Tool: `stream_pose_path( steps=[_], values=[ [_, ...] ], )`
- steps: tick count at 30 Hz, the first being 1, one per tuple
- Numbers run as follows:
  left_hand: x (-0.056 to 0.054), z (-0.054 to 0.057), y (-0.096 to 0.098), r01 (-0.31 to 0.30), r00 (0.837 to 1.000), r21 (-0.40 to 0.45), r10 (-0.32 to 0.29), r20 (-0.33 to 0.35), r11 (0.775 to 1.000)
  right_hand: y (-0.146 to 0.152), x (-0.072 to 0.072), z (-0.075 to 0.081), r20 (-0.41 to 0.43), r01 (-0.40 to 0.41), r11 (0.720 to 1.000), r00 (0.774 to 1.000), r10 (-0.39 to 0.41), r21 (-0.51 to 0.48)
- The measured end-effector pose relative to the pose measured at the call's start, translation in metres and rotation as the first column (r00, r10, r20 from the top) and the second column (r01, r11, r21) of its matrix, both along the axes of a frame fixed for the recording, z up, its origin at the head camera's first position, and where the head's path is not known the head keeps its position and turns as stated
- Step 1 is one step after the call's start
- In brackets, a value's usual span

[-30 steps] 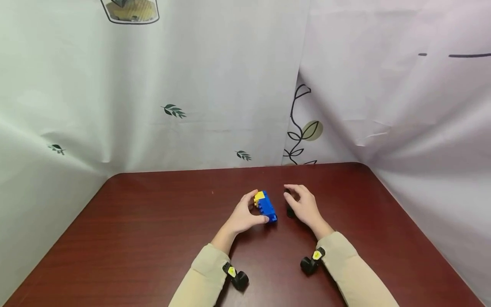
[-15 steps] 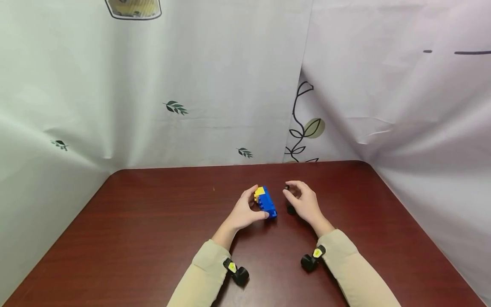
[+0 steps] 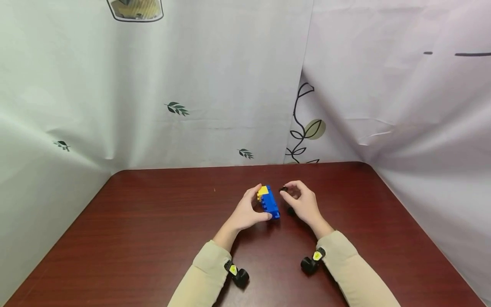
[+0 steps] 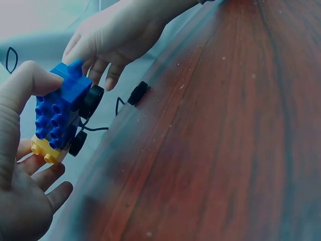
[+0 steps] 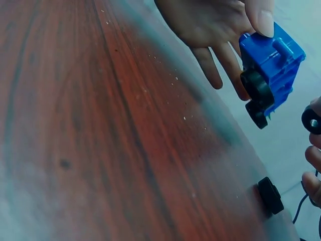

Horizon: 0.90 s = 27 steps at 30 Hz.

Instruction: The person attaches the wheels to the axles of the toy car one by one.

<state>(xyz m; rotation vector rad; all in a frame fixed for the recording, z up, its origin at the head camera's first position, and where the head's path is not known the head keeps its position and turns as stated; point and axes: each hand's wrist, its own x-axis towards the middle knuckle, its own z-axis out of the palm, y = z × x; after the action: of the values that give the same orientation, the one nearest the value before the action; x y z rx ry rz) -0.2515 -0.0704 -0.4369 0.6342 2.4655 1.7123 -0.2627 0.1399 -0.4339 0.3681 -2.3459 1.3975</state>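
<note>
Left hand [image 3: 244,215] grips a studded plastic vehicle [image 3: 270,204]; right hand [image 3: 306,206] pinches a round black wheel [image 5: 310,119].

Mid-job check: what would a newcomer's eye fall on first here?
First, the bright blue-and-yellow plastic block vehicle with black wheels, held in the left grip just below the middle of the head view. Next, the small round black wheel pinched in the right grip, to the vehicle's right. Then a loose black round wheel on the red-brown wood-grain table, near the right grip.
</note>
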Motion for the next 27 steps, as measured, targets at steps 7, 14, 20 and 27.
stream_pose_path(
  steps=[7, 14, 20, 27],
  values=[
    [-0.006, 0.008, 0.001, -0.007, 0.998, -0.024, 0.006, -0.056, 1.000, -0.008, -0.005, 0.009, -0.035, -0.020, 0.999, 0.999, 0.018, -0.039],
    [0.003, -0.001, 0.015, 0.053, 0.998, -0.021, -0.052, 0.019, 0.998, -0.009, 0.003, 0.001, 0.024, 0.012, 0.999, 1.000, -0.012, -0.029],
    [0.009, 0.002, 0.021, 0.062, 0.998, -0.059, -0.064, -0.027, 0.996, -0.010, 0.001, -0.001, 0.021, -0.024, 0.999, 0.999, 0.025, -0.045],
    [0.011, 0.006, 0.018, 0.033, 0.997, -0.105, -0.039, -0.059, 0.994, -0.016, -0.001, 0.002, 0.020, -0.039, 0.999, 0.999, 0.040, -0.025]
  ],
)
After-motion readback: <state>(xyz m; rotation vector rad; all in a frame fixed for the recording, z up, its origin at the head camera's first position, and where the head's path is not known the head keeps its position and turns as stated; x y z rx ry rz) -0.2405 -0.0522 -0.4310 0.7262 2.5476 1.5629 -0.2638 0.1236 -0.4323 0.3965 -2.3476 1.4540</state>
